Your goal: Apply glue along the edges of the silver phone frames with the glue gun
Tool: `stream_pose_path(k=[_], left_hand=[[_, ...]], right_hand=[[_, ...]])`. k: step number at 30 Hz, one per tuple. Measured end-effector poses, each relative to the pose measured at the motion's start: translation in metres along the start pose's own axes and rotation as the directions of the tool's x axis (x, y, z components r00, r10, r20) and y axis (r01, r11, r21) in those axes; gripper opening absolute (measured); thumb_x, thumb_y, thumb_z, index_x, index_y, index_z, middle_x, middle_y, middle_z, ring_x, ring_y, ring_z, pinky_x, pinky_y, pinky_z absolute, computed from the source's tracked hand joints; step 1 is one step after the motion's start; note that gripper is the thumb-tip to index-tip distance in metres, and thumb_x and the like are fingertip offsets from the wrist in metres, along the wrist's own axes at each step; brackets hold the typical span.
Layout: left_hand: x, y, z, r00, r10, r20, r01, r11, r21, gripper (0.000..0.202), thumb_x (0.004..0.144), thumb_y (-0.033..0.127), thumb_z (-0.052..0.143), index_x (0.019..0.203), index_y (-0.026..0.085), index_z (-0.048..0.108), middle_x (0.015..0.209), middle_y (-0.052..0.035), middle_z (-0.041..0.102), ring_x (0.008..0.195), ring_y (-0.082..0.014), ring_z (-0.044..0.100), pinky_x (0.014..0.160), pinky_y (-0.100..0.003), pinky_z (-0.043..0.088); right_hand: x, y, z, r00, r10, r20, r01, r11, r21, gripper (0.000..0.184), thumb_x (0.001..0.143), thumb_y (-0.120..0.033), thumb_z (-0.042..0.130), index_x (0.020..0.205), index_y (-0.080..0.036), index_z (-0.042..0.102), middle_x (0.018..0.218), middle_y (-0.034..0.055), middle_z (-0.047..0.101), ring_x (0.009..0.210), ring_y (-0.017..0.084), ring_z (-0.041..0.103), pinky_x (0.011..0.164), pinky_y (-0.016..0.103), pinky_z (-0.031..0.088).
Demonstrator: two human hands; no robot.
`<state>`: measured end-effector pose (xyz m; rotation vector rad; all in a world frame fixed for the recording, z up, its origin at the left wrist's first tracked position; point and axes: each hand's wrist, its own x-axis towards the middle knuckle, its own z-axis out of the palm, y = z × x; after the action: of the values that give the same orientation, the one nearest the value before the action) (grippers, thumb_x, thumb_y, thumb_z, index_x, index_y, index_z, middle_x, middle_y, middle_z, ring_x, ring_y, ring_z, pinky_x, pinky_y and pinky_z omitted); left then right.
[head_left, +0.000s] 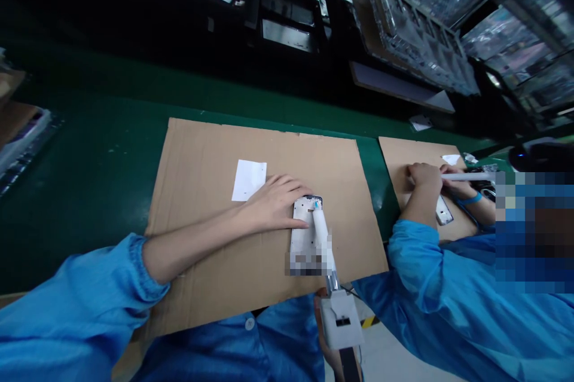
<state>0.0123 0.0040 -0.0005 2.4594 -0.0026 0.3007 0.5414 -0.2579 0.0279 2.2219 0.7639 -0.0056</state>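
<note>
On a cardboard sheet [201, 155], a slip of white paper [249, 180] lies left of centre. Just right of the slip, the person's left hand [273, 205] rests flat, fingers spread and unclenched, over the left edge of a phone frame [305, 238]. The frame lies near the sheet's middle, its long axis pointing toward the person. Along that axis runs a white handheld tool [321, 238], its tip over the frame's far end. The right hand [323, 325], mostly hidden, seems to grip the tool's boxy base. Past the sheet's right edge, a co-worker's hands [424, 179] are over another frame [443, 210].
</note>
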Motion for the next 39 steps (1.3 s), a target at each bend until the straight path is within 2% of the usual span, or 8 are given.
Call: stream_pose_path(k=[7,22,28,34,39], left_hand=[[0.0,0.002,-0.002,1.0,0.0,0.008,0.0,1.0,-0.026,0.065,0.103,0.064,0.091,0.154,0.028,0.072,0.153,-0.0083,0.077,0.145,-0.0351,0.066,0.127,-0.048,0.045],[-0.001,0.001,0.0,1.0,0.006,-0.026,-0.007,1.0,-0.021,0.064,0.103,0.066,0.09,0.151,0.027,0.072,0.149,-0.0085,0.078,0.143,-0.0346,0.068,0.125,-0.048,0.047],[-0.001,0.003,0.0,1.0,-0.003,-0.017,0.003,1.0,0.01,0.07,0.101,0.069,0.093,0.151,0.025,0.072,0.148,-0.0096,0.078,0.141,-0.0354,0.068,0.124,-0.049,0.048],[-0.001,0.005,0.001,0.999,0.007,-0.034,-0.005,0.999,0.041,0.066,0.104,0.071,0.088,0.15,0.026,0.072,0.146,-0.0098,0.078,0.14,-0.0352,0.068,0.122,-0.049,0.049],[-0.002,0.005,0.002,0.999,0.008,-0.044,-0.005,0.998,0.056,0.067,0.103,0.072,0.089,0.147,0.024,0.072,0.144,-0.0101,0.078,0.137,-0.0351,0.068,0.122,-0.048,0.05]], right_hand=[[0.006,0.0,0.008,1.0,0.009,-0.018,-0.01,1.0,-0.007,0.048,0.113,-0.012,0.047,0.14,-0.01,0.087,0.137,0.0295,0.078,0.128,0.031,0.08,0.107,0.039,0.061],[-0.001,-0.005,-0.003,1.0,0.012,-0.023,-0.012,1.0,0.006,0.052,0.114,-0.013,0.044,0.142,-0.007,0.087,0.139,0.0312,0.077,0.129,0.033,0.081,0.11,0.044,0.065],[-0.005,-0.006,-0.007,1.0,0.006,-0.027,-0.005,1.0,0.023,0.053,0.113,-0.011,0.042,0.14,-0.009,0.088,0.142,0.0305,0.077,0.13,0.033,0.081,0.113,0.046,0.065],[-0.001,-0.005,-0.002,0.999,-0.005,-0.032,0.007,0.998,0.065,0.049,0.112,-0.01,0.045,0.134,-0.008,0.089,0.137,0.0317,0.078,0.129,0.037,0.081,0.114,0.051,0.063],[0.008,0.006,0.004,0.997,-0.061,-0.05,0.068,0.985,0.157,0.042,0.109,-0.012,0.052,0.131,-0.005,0.088,0.13,0.0324,0.079,0.127,0.036,0.079,0.117,0.053,0.06]])
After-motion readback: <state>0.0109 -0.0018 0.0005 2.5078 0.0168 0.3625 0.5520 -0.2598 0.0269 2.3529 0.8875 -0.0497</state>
